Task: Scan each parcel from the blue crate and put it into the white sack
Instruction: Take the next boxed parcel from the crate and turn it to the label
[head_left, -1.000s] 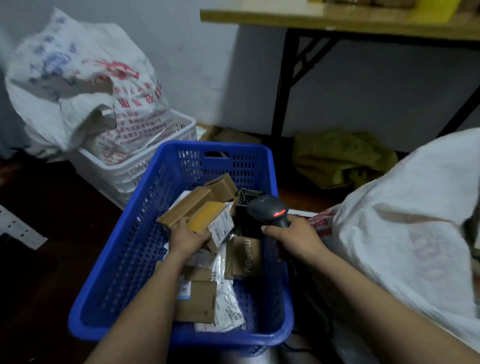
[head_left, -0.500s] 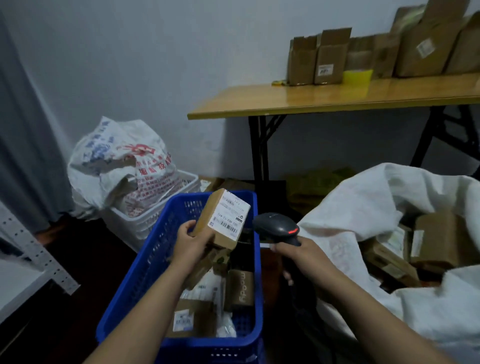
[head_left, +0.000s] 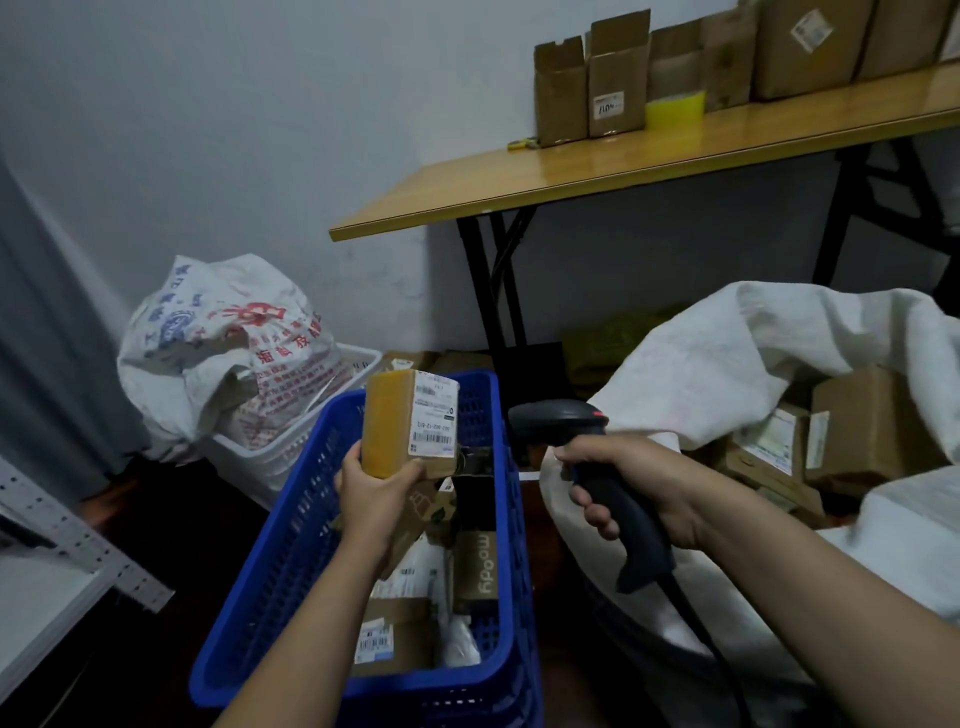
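Holding up a small brown cardboard parcel (head_left: 395, 426) with a white shipping label, the left hand (head_left: 371, 491) grips it by the bottom end. The parcel stands upright, above the far half of the blue plastic crate (head_left: 291, 545) and clear of the stuff inside. The right hand (head_left: 639, 488) is wrapped tight round the handle of a black handheld barcode scanner (head_left: 563, 423). Its head sits just right of the parcel, aimed left toward it, not touching.

Down in the crate there's a jumble of more cardboard parcels and white mailers, including a brown box printed "moody" (head_left: 475, 566). Right of the crate, the big white woven sack (head_left: 727, 353) slumps open, with several labelled brown boxes (head_left: 872, 415) already inside.

Far left of the crate, a white plastic basket (head_left: 291, 452) holds a crumpled white bag with red and blue print (head_left: 228, 343). Against the far wall, a wooden surface on black legs (head_left: 623, 166) carries a row of open cardboard boxes (head_left: 587, 93).
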